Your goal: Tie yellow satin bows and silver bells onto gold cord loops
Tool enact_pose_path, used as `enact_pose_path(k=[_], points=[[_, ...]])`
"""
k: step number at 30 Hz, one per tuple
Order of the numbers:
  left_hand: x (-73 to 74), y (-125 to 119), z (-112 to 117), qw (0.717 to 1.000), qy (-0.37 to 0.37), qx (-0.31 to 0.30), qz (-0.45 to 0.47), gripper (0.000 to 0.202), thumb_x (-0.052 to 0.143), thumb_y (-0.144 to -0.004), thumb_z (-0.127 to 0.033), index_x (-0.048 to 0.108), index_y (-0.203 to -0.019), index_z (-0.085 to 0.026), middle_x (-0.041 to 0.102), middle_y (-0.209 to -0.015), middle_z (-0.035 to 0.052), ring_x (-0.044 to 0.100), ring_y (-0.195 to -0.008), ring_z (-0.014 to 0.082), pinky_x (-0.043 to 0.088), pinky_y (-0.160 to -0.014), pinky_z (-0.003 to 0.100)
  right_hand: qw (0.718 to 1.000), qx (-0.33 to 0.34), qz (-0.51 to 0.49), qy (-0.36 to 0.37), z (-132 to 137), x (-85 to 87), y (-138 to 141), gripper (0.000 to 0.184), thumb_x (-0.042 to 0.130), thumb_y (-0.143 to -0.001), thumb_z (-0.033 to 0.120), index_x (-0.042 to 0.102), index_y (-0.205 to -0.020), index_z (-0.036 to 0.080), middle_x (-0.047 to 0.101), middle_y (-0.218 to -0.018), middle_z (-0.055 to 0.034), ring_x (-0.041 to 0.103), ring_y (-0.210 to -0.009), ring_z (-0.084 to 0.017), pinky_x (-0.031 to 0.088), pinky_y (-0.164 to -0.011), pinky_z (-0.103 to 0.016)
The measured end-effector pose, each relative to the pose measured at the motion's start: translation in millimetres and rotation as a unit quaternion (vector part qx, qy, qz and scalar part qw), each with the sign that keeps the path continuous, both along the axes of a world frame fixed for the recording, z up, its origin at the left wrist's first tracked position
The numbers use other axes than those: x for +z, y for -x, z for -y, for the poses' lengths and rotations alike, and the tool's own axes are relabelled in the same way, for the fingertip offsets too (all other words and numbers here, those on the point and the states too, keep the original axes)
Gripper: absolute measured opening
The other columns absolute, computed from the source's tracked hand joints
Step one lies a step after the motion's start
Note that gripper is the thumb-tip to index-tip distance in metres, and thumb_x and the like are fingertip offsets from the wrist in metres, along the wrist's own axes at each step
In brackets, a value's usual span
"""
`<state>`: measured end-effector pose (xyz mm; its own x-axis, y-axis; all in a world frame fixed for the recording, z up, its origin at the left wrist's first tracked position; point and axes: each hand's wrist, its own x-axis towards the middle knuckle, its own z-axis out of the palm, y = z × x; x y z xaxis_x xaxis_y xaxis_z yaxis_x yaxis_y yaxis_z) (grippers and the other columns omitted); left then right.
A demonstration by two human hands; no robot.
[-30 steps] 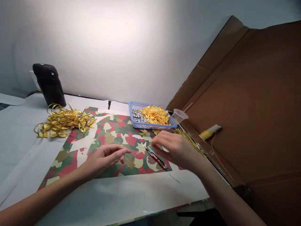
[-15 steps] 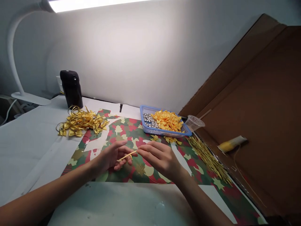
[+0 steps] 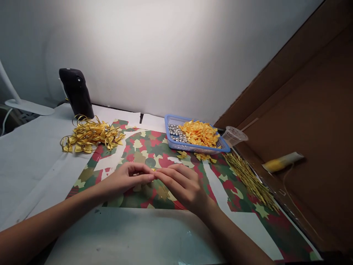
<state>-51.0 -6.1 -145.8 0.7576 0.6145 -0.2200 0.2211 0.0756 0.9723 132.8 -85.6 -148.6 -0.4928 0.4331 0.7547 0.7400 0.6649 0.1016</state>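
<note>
My left hand and my right hand meet fingertip to fingertip low over a red, green and cream patterned paper sheet. Both pinch a small piece of gold ribbon, of which only a speck shows between the fingers. A heap of looped gold ribbon bows lies to the left. A bundle of thin gold ribbon strips lies to the right of my right hand.
A blue basket at the back holds silver beads and yellow folded ribbon pieces. A clear plastic cup stands beside it. A black device stands at the back left. A brown cardboard panel with a yellow-tipped tube walls the right.
My hands have closed together. The gold ribbon strip that stretched between them half a second ago is now folded up and almost hidden in the fingertips. The scissors seen earlier are out of sight.
</note>
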Motion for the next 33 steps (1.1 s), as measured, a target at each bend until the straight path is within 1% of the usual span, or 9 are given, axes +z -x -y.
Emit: enact_pose_path(k=[7,11,13,15,19,23,27,30,33], points=[[-5.5,1.6,-3.1,0.999,-0.014,-0.010,0.033,0.022,0.070,-0.076,-0.038,0.073,-0.078,-0.017,0.060,-0.060,-0.0018,0.046,-0.053,0.0078,0.037,-0.050,0.019,0.997,-0.036,-0.070,-0.002,-3.5,-1.9,-7.0,0.018,0.053,-0.085,0.001,0.064,-0.097,0.011,0.072,-0.082,-0.0115,0.063,-0.073,-0.019,0.055,-0.065,-0.032],[-5.0,0.1,0.4,1.000,-0.012,0.001,0.014,0.021,0.071,-0.074,-0.038,0.073,-0.075,-0.017,0.064,-0.064,-0.0006,0.050,-0.055,0.0091,0.041,-0.050,0.019,0.982,-0.084,-0.169,0.012,-3.8,-1.9,-7.8,0.017,0.058,-0.084,0.003,0.066,-0.092,0.015,0.070,-0.083,-0.0101,0.064,-0.076,-0.018,0.056,-0.068,-0.031],[-4.0,-0.5,4.1,1.000,-0.029,0.004,0.005,0.022,0.070,-0.074,-0.038,0.073,-0.074,-0.017,0.066,-0.068,0.0008,0.054,-0.060,0.0107,0.044,-0.054,0.020,0.964,-0.073,-0.251,0.058,-2.9,-2.2,-4.3,0.015,0.060,-0.083,0.005,0.067,-0.088,0.017,0.069,-0.082,-0.0079,0.065,-0.076,-0.016,0.057,-0.068,-0.029],[-3.7,-0.8,7.8,0.999,-0.036,0.005,0.007,0.025,0.067,-0.077,-0.040,0.073,-0.076,-0.016,0.068,-0.074,0.0028,0.058,-0.066,0.0126,0.048,-0.061,0.021,0.924,-0.034,-0.354,0.141,-2.0,-3.2,0.0,0.014,0.061,-0.083,0.008,0.067,-0.085,0.020,0.069,-0.082,-0.0050,0.066,-0.075,-0.015,0.057,-0.066,-0.026],[-7.2,-1.4,11.4,0.999,-0.009,0.033,0.018,0.029,0.062,-0.080,-0.043,0.072,-0.081,-0.015,0.071,-0.080,0.0051,0.064,-0.072,0.0153,0.052,-0.067,0.024,0.807,0.040,-0.519,0.280,-2.5,-6.2,5.3,0.009,0.066,-0.079,0.014,0.069,-0.081,0.022,0.069,-0.079,-0.0005,0.067,-0.073,-0.012,0.057,-0.063,-0.022],[-10.7,-1.6,8.2,0.995,0.007,0.098,0.015,0.025,0.070,-0.074,-0.038,0.071,-0.082,-0.015,0.071,-0.076,0.0041,0.064,-0.070,0.0141,0.051,-0.064,0.022,0.748,0.104,-0.548,0.360,-2.6,-10.0,9.1,0.009,0.068,-0.076,0.015,0.071,-0.079,0.023,0.069,-0.074,0.0019,0.066,-0.068,-0.009,0.056,-0.062,-0.019],[-4.8,-1.0,3.7,0.986,0.054,0.155,0.000,0.021,0.074,-0.070,-0.032,0.068,-0.081,-0.014,0.071,-0.073,0.0036,0.064,-0.065,0.0130,0.051,-0.058,0.020,0.755,0.162,-0.488,0.407,2.0,-13.5,17.5,0.012,0.065,-0.079,0.013,0.071,-0.081,0.023,0.071,-0.076,0.0004,0.066,-0.072,-0.011,0.056,-0.067,-0.022],[1.3,-0.2,3.8,0.985,0.055,0.165,-0.013,0.023,0.073,-0.072,-0.035,0.064,-0.082,-0.016,0.066,-0.064,-0.0015,0.059,-0.049,0.0091,0.045,-0.043,0.017,0.794,0.141,-0.450,0.383,5.0,-14.3,21.0,0.013,0.063,-0.081,0.012,0.071,-0.084,0.022,0.071,-0.078,-0.0017,0.067,-0.074,-0.013,0.057,-0.068,-0.026],[3.4,0.4,6.0,0.986,0.027,0.164,0.006,0.025,0.070,-0.074,-0.040,0.060,-0.074,-0.017,0.056,-0.052,-0.0064,0.049,-0.035,0.0053,0.038,-0.035,0.015,0.847,0.083,-0.435,0.293,4.4,-13.6,17.7,0.015,0.060,-0.083,0.011,0.069,-0.087,0.022,0.071,-0.080,-0.0030,0.067,-0.074,-0.015,0.057,-0.065,-0.027]])
